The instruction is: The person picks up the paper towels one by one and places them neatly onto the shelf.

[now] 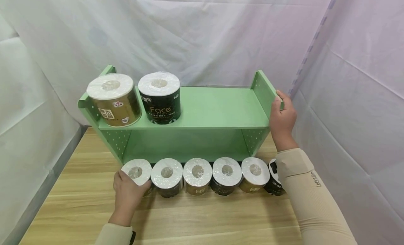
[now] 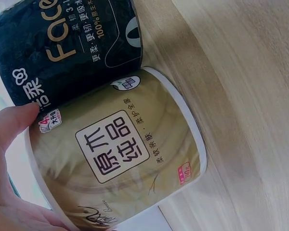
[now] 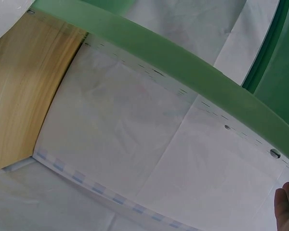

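In the head view a row of several wrapped toilet rolls, gold and black by turns, stands on the table before a green two-tier shelf point(image 1: 217, 106). My left hand point(image 1: 127, 196) grips the gold toilet roll point(image 2: 113, 149) at the row's left end, thumb on the side by the black roll point(image 2: 67, 43). That black roll stands right against it. At the other side, my right hand point(image 1: 283, 117) holds the upper edge of the shelf's right side panel point(image 1: 265, 92). The right wrist view shows its fingertips point(image 3: 283, 207) only at the corner.
On the upper tier at left stand a gold roll point(image 1: 118, 110) and a black roll point(image 1: 162, 106). The last black roll point(image 1: 274, 183) at right is partly covered by my sleeve. White cloth point(image 1: 202, 38) hangs behind and beside the wooden table point(image 1: 189, 220).
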### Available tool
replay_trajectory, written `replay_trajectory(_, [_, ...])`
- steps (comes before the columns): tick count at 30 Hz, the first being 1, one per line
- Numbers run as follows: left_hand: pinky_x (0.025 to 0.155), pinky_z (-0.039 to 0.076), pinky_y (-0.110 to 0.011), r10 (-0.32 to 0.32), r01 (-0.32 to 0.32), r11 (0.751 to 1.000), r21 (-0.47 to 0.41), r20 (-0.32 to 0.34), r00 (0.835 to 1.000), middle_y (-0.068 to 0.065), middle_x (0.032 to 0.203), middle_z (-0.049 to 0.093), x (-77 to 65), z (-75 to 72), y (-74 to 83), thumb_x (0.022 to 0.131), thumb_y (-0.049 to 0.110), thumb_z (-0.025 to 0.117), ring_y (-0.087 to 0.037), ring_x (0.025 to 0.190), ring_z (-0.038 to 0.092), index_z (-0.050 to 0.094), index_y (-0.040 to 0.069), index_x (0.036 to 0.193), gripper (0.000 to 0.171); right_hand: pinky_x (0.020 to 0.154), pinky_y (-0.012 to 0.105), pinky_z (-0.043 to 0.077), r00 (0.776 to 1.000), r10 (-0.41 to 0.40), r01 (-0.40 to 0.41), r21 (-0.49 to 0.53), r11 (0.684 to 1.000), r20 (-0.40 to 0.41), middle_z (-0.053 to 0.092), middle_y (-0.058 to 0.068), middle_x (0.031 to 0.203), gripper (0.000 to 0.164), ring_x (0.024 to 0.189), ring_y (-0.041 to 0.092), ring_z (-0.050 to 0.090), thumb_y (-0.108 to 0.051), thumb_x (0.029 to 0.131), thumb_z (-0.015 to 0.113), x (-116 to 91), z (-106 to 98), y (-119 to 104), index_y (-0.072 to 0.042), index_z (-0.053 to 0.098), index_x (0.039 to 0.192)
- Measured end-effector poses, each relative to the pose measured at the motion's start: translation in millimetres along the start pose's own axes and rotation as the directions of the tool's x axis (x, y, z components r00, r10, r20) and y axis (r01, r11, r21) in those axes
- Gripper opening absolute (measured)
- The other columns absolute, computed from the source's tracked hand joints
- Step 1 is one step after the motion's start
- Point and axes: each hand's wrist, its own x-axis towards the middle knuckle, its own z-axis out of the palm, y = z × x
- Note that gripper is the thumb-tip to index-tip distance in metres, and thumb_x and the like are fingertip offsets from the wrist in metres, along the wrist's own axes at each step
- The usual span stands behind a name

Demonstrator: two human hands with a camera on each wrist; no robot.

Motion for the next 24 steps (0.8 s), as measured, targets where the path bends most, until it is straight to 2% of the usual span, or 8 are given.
replay_trajectory(10, [0.1,0.031,-0.067,-0.003,0.003,1.0,-0.017,-0.035,0.999,-0.047,0.136,0.019,0.2,0.7,-0.7,0.069,0.018,0.078,-0.06,0.125,0.024,0.014,-0.027,0.136,0.103,0.066,0.016,0.038,1.0,-0.01,0.01,0.0,1.0,-0.003,0.063,0.01,0.127,0.041,0.077,0.005,0.05,-0.026,0.097,0.042,0.2,0.5,1.2,-0.009,0.062,0.13])
replay_trajectory(18, [0.102,0.03,-0.067,-0.025,0.025,1.0,-0.005,0.013,1.0,-0.046,0.136,0.02,4.7,-0.7,-3.5,0.07,0.021,0.079,-0.059,0.124,0.024,0.014,-0.027,0.135,0.104,0.065,0.017,0.037,1.0,-0.004,0.004,0.013,1.0,-0.001,0.064,0.01,0.126,0.042,0.075,0.006,0.049,-0.026,0.097,0.041,0.6,1.0,2.4,-0.01,0.062,0.13])
replay_trajectory(24, [0.101,0.031,-0.066,-0.027,0.028,1.0,-0.011,0.018,0.999,-0.045,0.135,0.021,4.4,-4.0,-2.8,0.07,0.02,0.079,-0.058,0.123,0.026,0.017,-0.027,0.135,0.101,0.067,0.016,0.038,1.0,-0.004,0.004,0.019,1.0,-0.005,0.063,0.01,0.126,0.041,0.078,0.005,0.051,-0.026,0.097,0.042,0.1,1.0,1.3,-0.01,0.062,0.129])
